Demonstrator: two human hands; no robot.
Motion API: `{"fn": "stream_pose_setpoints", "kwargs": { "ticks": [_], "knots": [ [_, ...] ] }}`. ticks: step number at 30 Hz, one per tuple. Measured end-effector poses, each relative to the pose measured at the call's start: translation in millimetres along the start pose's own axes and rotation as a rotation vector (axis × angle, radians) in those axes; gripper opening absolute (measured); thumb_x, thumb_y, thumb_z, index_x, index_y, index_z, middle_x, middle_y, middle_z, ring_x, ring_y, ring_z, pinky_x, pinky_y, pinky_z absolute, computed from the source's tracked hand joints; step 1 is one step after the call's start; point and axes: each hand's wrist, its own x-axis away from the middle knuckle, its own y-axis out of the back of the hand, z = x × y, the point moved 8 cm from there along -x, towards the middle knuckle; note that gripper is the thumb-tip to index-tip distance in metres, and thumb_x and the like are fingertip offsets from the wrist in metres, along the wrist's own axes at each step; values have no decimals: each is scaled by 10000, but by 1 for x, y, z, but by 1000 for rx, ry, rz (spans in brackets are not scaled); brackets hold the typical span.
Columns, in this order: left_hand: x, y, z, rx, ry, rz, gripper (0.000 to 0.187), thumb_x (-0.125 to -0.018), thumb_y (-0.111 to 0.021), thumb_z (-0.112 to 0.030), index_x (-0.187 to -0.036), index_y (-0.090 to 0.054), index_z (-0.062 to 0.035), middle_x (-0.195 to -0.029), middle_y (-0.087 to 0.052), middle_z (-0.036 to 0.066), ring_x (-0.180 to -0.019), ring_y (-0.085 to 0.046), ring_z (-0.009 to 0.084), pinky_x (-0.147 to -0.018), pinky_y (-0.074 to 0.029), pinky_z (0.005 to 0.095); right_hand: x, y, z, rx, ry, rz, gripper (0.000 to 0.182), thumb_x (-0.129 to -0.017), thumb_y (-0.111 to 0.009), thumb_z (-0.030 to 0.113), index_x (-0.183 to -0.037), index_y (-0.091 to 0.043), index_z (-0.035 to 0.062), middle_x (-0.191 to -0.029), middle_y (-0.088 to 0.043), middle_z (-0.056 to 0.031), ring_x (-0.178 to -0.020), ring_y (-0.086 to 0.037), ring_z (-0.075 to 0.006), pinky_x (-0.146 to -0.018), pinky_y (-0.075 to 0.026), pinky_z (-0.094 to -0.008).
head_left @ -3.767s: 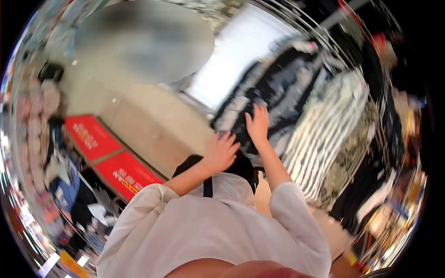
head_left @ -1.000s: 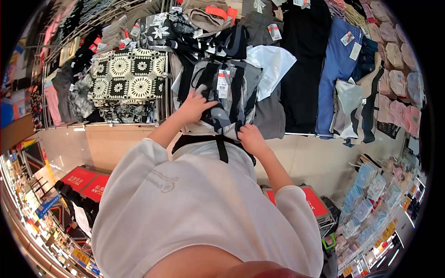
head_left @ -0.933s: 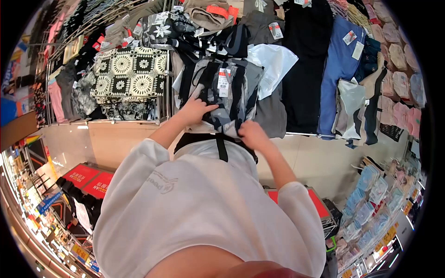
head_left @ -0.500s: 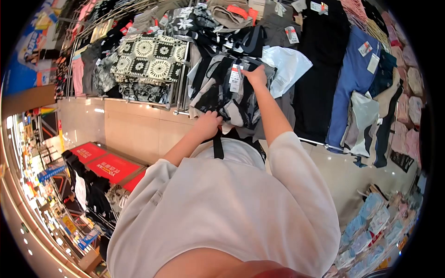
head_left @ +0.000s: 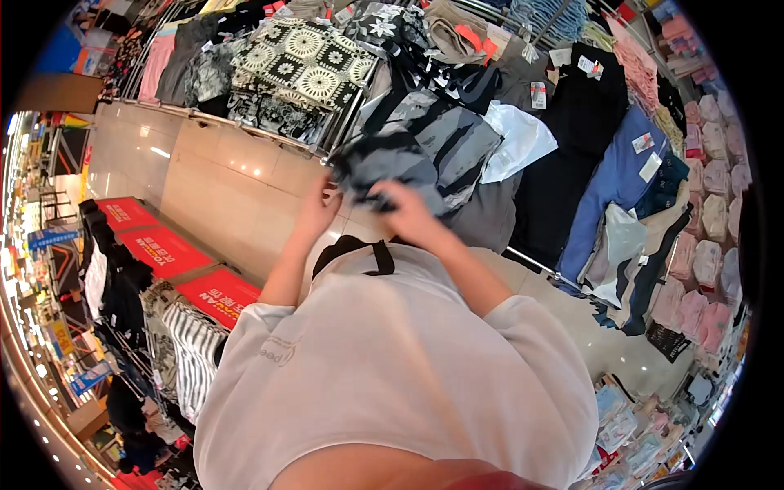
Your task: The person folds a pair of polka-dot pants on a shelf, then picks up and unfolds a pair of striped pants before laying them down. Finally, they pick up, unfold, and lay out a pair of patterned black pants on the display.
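A grey and black patterned garment (head_left: 388, 167) is lifted at the near edge of the rack, its outline smeared by motion. My left hand (head_left: 320, 204) grips its lower left edge. At its lower right side, my right hand (head_left: 404, 211) has its fingers closed on the cloth. Just beyond lies more grey and black camouflage-like fabric (head_left: 461, 143). To the right of that fabric is a white plastic bag (head_left: 518, 140).
Black-and-cream patterned clothes (head_left: 306, 65) lie at the upper left beside the metal rack rail (head_left: 237, 124). Black trousers (head_left: 563, 131) and blue trousers (head_left: 608, 196) hang to the right. Red signs (head_left: 163, 251) top a lower left display.
The tagged garment has moved left and toward me, and its tag no longer shows. My right hand has come down and left off the tag; my left hand has shifted left. The view has turned.
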Motion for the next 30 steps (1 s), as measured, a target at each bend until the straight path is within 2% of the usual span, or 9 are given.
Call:
{"fn": "stream_pose_setpoints", "kwargs": {
  "ticks": [1,3,5,11,13,21,25,27,30],
  "knots": [
    [10,20,-5,15,-192,-108,508,-900,-635,-80,-1388,-515,-4,-1246,-636,146,-1137,-599,300,-986,-483,382,11,-35,20,-30,30,190,437,-739,-734,4,-1156,-607,38,-1088,-677,-155,-1058,-652,-295,-946,-488,-360],
    [27,26,28,343,58,22,571,-914,-651,-110,-1441,-467,16,-1291,-619,149,-1172,-590,305,-1023,-472,383,35,-96,57,-81,74,473,436,-788,-773,129,-1187,-614,58,-1071,-688,-176,-1007,-668,-386,-867,-518,-413],
    [70,50,-12,112,-95,113,651,-954,-617,-139,-1548,-369,-46,-1526,-454,172,-1427,-426,311,-1168,-341,365,51,-135,94,-100,113,711,440,-792,-762,111,-1201,-606,58,-1074,-698,-176,-1012,-669,-382,-864,-516,-427],
    [262,121,-15,393,-84,-1,644,-931,-666,-164,-1523,-426,-82,-1617,-337,193,-1488,-341,343,-1203,-300,452,98,-253,185,-303,143,1051,376,-841,-761,83,-1182,-609,35,-1039,-710,-168,-973,-681,-340,-849,-517,-404],
    [332,147,-22,807,-181,-95,586,-958,-621,-219,-1508,-467,-87,-1534,-465,191,-1417,-443,312,-1179,-346,414,126,-310,199,-342,148,1131,369,-847,-770,76,-1174,-606,26,-1024,-712,-159,-945,-683,-300,-840,-516,-378],
    [595,194,-26,706,-426,-685,375,-987,-591,-259,-1310,-500,-91,-1111,-651,245,-1242,-557,452,-1130,-325,648,255,-478,266,-515,46,1623,386,-837,-792,39,-1163,-588,6,-1054,-703,-127,-981,-655,-216,-888,-506,-355],
    [676,192,-42,699,-394,-1256,140,-953,-617,-194,-1007,-543,-88,-828,-618,119,-755,-618,317,-980,-449,578,287,-523,300,-599,124,1679,385,-852,-775,60,-1175,-574,1,-1026,-667,-130,-961,-625,-224,-892,-488,-371],
    [706,185,-28,827,-538,-1251,177,-959,-619,-238,-970,-533,-83,-811,-600,110,-734,-587,288,-794,-496,484,300,-536,302,-585,-24,1801,467,-865,-770,123,-1276,-580,13,-1102,-653,-123,-1086,-609,-235,-996,-436,-371],
    [734,172,-4,655,-253,-1443,330,-965,-598,-338,-916,-574,-13,-818,-608,126,-753,-584,294,-680,-492,448,286,-550,303,-564,59,1751,493,-866,-774,120,-1302,-573,11,-1115,-654,-132,-1077,-618,-239,-978,-455,-368]
  ]
}}
